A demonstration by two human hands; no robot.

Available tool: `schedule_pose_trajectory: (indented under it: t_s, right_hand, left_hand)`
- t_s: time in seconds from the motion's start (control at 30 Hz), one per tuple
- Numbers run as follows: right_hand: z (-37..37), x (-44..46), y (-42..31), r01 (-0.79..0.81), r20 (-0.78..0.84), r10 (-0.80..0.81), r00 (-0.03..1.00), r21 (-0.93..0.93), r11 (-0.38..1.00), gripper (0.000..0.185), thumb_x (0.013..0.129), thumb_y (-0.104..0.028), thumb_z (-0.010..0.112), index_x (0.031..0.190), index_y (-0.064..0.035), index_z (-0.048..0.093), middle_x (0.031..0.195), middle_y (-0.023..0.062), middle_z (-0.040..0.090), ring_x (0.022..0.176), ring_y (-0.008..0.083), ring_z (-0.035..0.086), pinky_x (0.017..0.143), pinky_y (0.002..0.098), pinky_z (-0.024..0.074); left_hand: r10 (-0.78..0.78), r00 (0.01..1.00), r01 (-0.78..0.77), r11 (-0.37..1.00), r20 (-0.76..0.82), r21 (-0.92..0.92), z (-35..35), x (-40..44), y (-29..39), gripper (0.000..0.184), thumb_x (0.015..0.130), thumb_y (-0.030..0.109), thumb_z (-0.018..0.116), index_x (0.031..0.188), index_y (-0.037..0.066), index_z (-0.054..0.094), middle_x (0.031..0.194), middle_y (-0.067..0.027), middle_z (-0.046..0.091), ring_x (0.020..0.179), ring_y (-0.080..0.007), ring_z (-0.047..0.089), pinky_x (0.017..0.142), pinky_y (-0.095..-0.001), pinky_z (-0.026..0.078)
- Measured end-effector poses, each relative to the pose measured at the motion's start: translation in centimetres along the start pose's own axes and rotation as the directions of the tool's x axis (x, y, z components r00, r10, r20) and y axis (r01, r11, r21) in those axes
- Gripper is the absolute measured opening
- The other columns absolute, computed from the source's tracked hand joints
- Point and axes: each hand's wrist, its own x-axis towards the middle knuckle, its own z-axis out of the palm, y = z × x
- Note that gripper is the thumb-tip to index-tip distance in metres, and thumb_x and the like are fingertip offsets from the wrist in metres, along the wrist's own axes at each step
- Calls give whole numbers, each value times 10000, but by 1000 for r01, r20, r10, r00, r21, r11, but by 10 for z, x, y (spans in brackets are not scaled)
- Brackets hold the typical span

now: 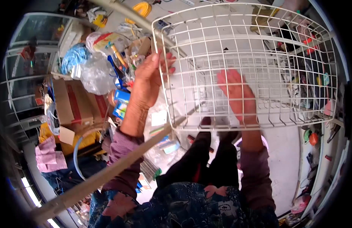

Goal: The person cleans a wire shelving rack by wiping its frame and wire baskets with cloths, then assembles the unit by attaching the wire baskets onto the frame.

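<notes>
A white wire basket [225, 68] fills the upper right of the head view, its grid side toward me. At its left edge is my left hand [148, 76], thumb on the near side and fingers curled round behind the edge wire. My right hand [236, 91] shows through the grid, behind the front wires. Its fingers are stretched out and fairly flat, and it grips nothing that I can see. Whether its palm touches the wires cannot be made out.
A pale rail [107, 176] crosses the lower left in front of my left forearm. Beyond it lie a cardboard box [75, 102], a clear plastic bag [96, 74], a blue bag [75, 57] and a pink cloth [50, 155]. Shelves with small goods line the right side.
</notes>
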Motion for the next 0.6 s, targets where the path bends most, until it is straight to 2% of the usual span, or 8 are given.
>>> schedule_pose_trajectory:
  t_s: [0.07,0.1,0.13,0.2,0.27,0.33,0.43,0.6]
  right_hand:
    - [-14,-56,3,-111,-254,34,967,-295,949,443,896,-306,511,1189,26,509,1101,148,594,1003,248,575,910,392,431]
    - [-21,-86,10,-245,-362,31,932,-563,789,293,865,-194,568,1054,26,607,951,124,647,879,195,614,803,328,484]
    - [-11,-116,4,-260,-301,75,951,-644,720,199,846,-125,580,965,22,642,859,99,662,801,155,618,716,275,493]
    - [27,-154,-9,-11,0,36,999,-952,305,167,816,-144,603,897,-6,655,804,83,671,716,156,630,660,273,490]
    - [90,-161,-22,310,301,-110,947,-948,77,102,716,-28,656,817,-28,647,739,118,632,667,265,612,603,346,481]
    - [123,-149,-38,514,529,-147,836,-848,-130,157,714,1,624,866,-36,640,801,93,645,738,290,610,701,372,475]
    - [148,-115,-41,603,696,-174,697,-699,-383,208,719,-27,606,927,-44,617,852,94,606,849,284,570,727,383,441]
    - [144,-87,-22,614,684,41,728,-624,-482,165,745,-49,587,907,-47,619,844,91,608,835,272,568,694,379,440]
  left_hand:
    - [11,999,-8,997,-40,77,-10,-27,0,519,863,299,540,1256,-13,408,1214,-179,508,1150,-274,484,978,-411,377]
    - [-5,997,12,995,-80,94,-20,-41,-4,507,856,260,548,1251,-27,411,1220,-179,507,1142,-273,492,972,-406,384]
    - [-17,992,31,993,-123,112,-30,-55,-12,496,849,222,557,1245,-40,415,1226,-179,505,1133,-271,501,965,-401,392]
    - [-27,986,52,988,-165,144,-55,-83,-34,475,830,150,568,1230,-63,428,1230,-182,505,1109,-267,522,948,-391,411]
    - [-92,978,112,988,-185,102,-52,-114,-47,434,806,69,527,1222,-38,469,1191,-159,544,1096,-253,537,949,-355,402]
    - [-66,978,93,987,-196,134,-50,-129,-69,458,787,76,600,1202,-70,472,1186,-167,545,1093,-237,534,941,-349,412]
    - [1,986,33,980,-169,198,-23,-148,-73,413,773,11,618,1179,-3,545,1174,-94,570,1087,-162,515,935,-290,384]
    - [145,977,-99,958,-155,269,-5,-150,-81,386,805,22,609,1187,27,555,1133,-41,586,974,-95,532,857,-242,409]
